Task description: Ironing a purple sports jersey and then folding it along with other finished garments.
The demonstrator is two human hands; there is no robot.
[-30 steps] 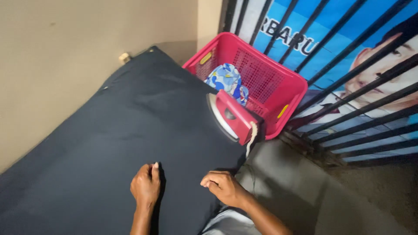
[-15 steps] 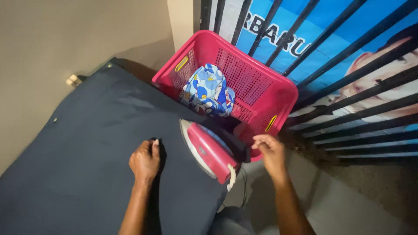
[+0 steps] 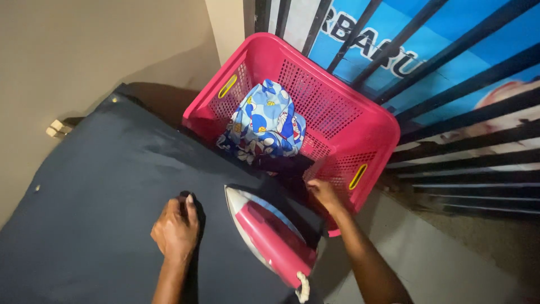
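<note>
1. The left hand (image 3: 175, 229) lies knuckles-up on the dark ironing mat (image 3: 95, 202), fingers curled loosely together and pressing the cloth, gripping nothing.
2. The right hand (image 3: 322, 193) reaches over the near rim of the pink laundry basket (image 3: 337, 107); its fingertips go down into dark cloth (image 3: 281, 166) at the basket's front edge. Whether they pinch that cloth I cannot tell.
3. Between the two hands the pink and white iron (image 3: 270, 239) rests tilted at the mat's right edge, nose toward the basket, its cord end hanging off the edge; neither hand touches it.
4. Inside the basket, just beyond the right hand, a bundle of blue patterned fabric (image 3: 264, 121) sits against the left wall.
5. The mat has bare room to the left of the left hand, up to the beige wall (image 3: 84, 50). Black bars (image 3: 450, 73) close in behind the basket; grey floor (image 3: 427, 264) lies open at the right.
</note>
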